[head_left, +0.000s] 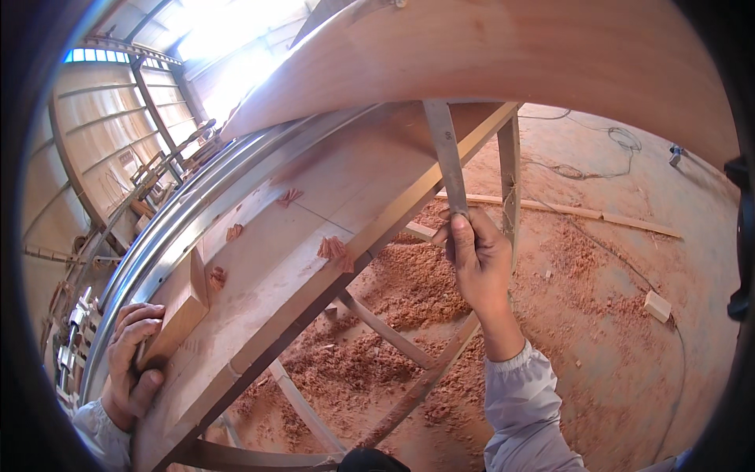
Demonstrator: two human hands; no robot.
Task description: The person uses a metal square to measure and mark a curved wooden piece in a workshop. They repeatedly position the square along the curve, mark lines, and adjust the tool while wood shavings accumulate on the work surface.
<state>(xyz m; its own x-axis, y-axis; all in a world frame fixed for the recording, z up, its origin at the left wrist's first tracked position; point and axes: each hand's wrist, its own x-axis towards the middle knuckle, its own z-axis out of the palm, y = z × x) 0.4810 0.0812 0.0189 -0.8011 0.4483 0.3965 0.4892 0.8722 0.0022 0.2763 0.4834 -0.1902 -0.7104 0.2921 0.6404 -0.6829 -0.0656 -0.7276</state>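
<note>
My right hand (481, 263) pinches the near end of a flat steel ruler (447, 157) between thumb and fingers. The ruler reaches away over the bench's edge, and its far end meets the lower edge of a large, smooth, bowed-looking wooden piece (503, 51). At the left, my left hand (132, 360) is closed round the end of a wooden block (177, 311) that sits on the wooden bench top (314, 208). Part of that hand's grip is hidden behind the block.
Curled shavings (336, 250) lie on the bench top beside long metal rails (185, 216). Reddish sawdust (409, 291) covers the floor beneath the bench's wooden frame (385, 330). To the right are a long wooden strip (598, 216), a small block (657, 306) and cables (625, 140).
</note>
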